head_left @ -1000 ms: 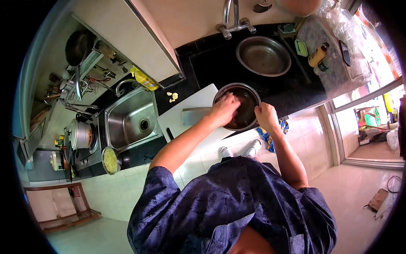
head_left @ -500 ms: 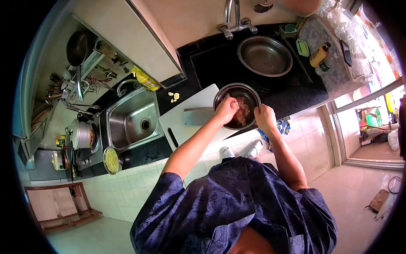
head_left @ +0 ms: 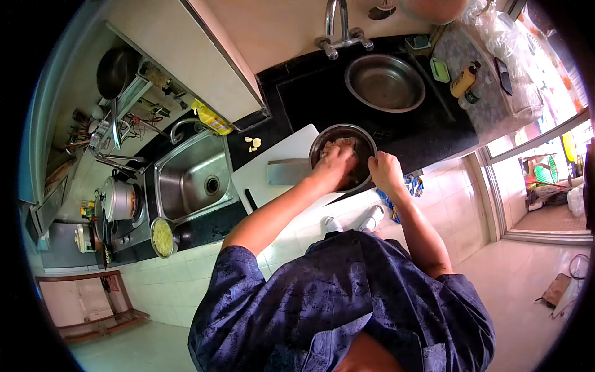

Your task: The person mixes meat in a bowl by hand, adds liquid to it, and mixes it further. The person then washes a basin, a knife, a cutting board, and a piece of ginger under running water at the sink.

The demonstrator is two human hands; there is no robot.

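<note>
1 pot (head_left: 119,197), 1 bowl of shreds (head_left: 163,237), 1 sink (head_left: 186,180). 1 white board (head_left: 291,146), 1 blade (head_left: 287,172) on it, crowding 1 steel bowl (head_left: 367,149). Left hand (head_left: 334,167) inside, fingers hidden, grip can't tell. Right hand (head_left: 385,171) pinching rim. 1 basin (head_left: 385,90) beyond.

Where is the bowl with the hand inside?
In the head view, the metal bowl is just above and right of centre, at the right end of the cutting board, left hand inside, right hand at its rim.
</note>
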